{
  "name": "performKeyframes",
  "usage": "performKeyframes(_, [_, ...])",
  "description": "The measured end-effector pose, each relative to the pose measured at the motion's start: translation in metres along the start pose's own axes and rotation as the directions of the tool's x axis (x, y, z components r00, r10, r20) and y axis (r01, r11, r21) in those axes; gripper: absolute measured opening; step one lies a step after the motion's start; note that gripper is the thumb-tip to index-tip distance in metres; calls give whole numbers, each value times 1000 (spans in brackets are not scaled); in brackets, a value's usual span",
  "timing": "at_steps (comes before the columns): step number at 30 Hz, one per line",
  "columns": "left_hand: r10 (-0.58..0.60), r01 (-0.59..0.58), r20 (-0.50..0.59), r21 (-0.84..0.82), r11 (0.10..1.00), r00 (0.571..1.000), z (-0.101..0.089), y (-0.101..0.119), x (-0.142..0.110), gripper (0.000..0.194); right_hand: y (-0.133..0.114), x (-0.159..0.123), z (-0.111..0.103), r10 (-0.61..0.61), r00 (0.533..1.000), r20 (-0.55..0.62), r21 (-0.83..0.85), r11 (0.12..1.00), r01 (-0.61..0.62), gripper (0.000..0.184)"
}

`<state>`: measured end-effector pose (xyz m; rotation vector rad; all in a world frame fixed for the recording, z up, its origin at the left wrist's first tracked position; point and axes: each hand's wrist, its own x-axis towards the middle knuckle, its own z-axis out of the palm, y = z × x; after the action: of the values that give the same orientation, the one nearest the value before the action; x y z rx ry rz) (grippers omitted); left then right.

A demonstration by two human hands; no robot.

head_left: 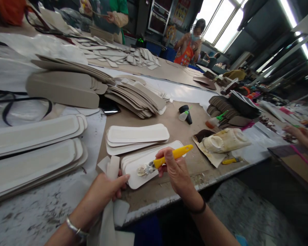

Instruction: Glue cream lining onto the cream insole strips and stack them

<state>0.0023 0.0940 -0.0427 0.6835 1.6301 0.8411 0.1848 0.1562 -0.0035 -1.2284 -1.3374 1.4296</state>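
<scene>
A yellow-handled brush (173,156) is in my right hand (176,172), fingers closed round its handle. Its bristles (143,169) are clotted with a whitish paste and touch the top white panel (136,180) of a small stack. At that panel's left end, my left hand (110,188) presses its thumb on the corner, with the other fingers curled and partly hidden. A pale strip (114,166) runs behind and below the left hand. Just beyond lies another short stack of white panels (138,133) with rounded ends.
Long white panels (30,164) lie stacked at the left. Grey-brown pieces (136,97) are piled farther back. At right are a paste-smeared container (224,140), a second yellow-handled brush (231,160) and squeeze bottles (183,115). Other people (188,44) stand beyond the table.
</scene>
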Motion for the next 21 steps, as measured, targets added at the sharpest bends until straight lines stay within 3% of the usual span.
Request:
performKeyframes(4, [11, -10, 13, -53, 999, 1000, -1, 1, -6, 33, 16, -4, 8, 134, 989, 62, 31, 990, -136, 46])
performKeyframes(7, [-1, 2, 16, -70, 998, 1000, 0, 0, -7, 34, 19, -2, -5, 119, 993, -9, -72, 990, -120, 40])
performKeyframes(10, [-16, 16, 0, -74, 997, 1000, 0, -2, -7, 35, 21, 3, -30, -42, 991, -125, -262, 965, 8, 35])
performKeyframes(14, [-13, 12, -14, -82, 997, 1000, 0, -2, -8, 37, 22, 11, -66, -295, 935, -196, -556, 819, 142, 31])
performKeyframes(17, [-27, 22, -51, -103, 994, 998, 1, -1, -11, 33, 15, 16, -87, -443, 877, -186, -704, 683, 196, 28])
performKeyframes(21, [-4, -8, -90, -124, 992, 996, 4, 3, -15, 28, 6, 17, -100, -579, 812, -79, -813, 508, 284, 22])
